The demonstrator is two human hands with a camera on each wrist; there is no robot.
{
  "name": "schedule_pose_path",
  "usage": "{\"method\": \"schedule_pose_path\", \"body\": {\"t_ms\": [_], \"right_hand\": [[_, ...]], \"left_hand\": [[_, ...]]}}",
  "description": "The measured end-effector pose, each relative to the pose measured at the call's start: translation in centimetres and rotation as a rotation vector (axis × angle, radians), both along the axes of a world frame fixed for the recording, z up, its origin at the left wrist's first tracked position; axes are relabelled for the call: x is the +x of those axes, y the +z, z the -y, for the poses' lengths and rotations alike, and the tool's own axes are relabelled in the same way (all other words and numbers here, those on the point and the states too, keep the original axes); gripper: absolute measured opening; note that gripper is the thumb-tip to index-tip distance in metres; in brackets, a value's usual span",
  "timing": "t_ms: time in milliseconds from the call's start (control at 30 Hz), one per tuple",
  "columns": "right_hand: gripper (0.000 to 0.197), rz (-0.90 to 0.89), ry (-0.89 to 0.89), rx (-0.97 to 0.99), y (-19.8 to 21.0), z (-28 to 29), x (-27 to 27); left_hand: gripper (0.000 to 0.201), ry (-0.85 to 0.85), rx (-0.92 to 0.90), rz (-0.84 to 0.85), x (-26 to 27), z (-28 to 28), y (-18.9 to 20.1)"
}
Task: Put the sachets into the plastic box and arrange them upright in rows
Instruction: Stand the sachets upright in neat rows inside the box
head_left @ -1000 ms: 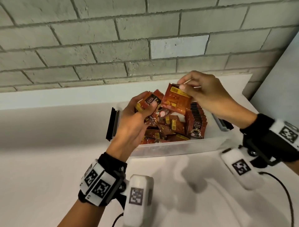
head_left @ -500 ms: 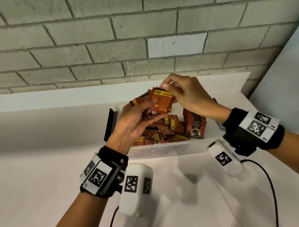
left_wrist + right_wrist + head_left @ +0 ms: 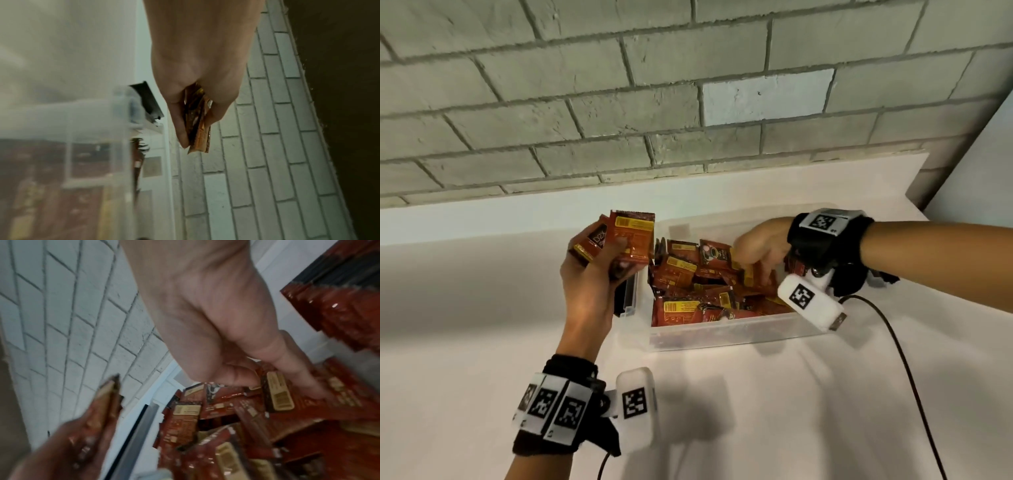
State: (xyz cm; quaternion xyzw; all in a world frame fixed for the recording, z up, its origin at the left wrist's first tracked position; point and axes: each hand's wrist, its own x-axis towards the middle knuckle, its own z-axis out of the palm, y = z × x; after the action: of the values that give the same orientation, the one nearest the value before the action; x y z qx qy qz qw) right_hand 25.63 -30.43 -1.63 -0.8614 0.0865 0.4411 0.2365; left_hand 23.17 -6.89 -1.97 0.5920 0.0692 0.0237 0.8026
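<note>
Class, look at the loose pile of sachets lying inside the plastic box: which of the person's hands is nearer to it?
Right. The right hand reaches into the plastic box, fingers on the loose pile; the left hand holds a sachet bundle outside the box's left end.

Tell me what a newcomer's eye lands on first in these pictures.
First, the heap of glossy red-brown sachets lying jumbled in the clear plastic box on the white counter. Next, the left hand, raised beside the box's left end, holds a small stack of the same sachets in its grip. The right hand reaches down into the heap from the right.
</note>
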Motion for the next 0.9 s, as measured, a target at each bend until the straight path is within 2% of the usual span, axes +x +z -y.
{"method": "schedule_pose_path", "body": {"t_ms": [33, 100, 133, 200, 233, 333, 400, 500, 567, 733, 900], "right_hand": [[0.035, 0.055, -0.021, 0.069, 0.3, -0.6, 0.0], [0.029, 0.138, 0.146, 0.082, 1.5, -1.3, 0.2], [0.029, 0.186, 0.176, 0.144, 1.3, -1.1, 0.4], [0.036, 0.098, 0.073, 0.257, 1.7, -1.2, 0.2], [0.038, 0.118, 0.028, 0.290, 1.3, -1.0, 0.4], [0.037, 0.106, -0.076, 0.223, 0.2, -1.1, 0.7], [0.042, 0.111, -0.071, 0.117, -0.4, -1.0, 0.6], [0.060, 0.088, -0.044, -0.029, -1.0, -0.9, 0.1], [0.063, 0.049, -0.017, -0.117, -1.1, -0.6, -0.1], [0.071, -0.041, 0.034, -0.181, -1.5, 0.2, -0.3], [0.050, -0.021, -0.099, 0.135, -1.3, -0.2, -1.2]], "left_hand": [[0.042, -0.016, 0.038, 0.007, 0.0, 0.0, -0.4], [0.043, -0.040, 0.108, 0.036, -0.1, 0.3, -0.9], [0.044, -0.049, 0.136, 0.046, 0.0, 0.4, -1.1], [0.045, -0.056, 0.170, 0.052, 0.1, 0.4, -1.2], [0.044, -0.057, 0.183, 0.054, 0.2, 0.4, -1.2], [0.043, -0.060, 0.202, 0.058, 0.2, 0.4, -1.3], [0.043, -0.064, 0.207, 0.066, 0.2, 0.3, -1.3], [0.042, -0.072, 0.207, 0.069, 0.3, 0.3, -1.3], [0.043, -0.075, 0.201, 0.071, 0.4, 0.3, -1.3], [0.043, -0.082, 0.184, 0.068, 0.3, 0.2, -1.4], [0.043, -0.085, 0.171, 0.055, 0.3, 0.1, -1.2]]}}
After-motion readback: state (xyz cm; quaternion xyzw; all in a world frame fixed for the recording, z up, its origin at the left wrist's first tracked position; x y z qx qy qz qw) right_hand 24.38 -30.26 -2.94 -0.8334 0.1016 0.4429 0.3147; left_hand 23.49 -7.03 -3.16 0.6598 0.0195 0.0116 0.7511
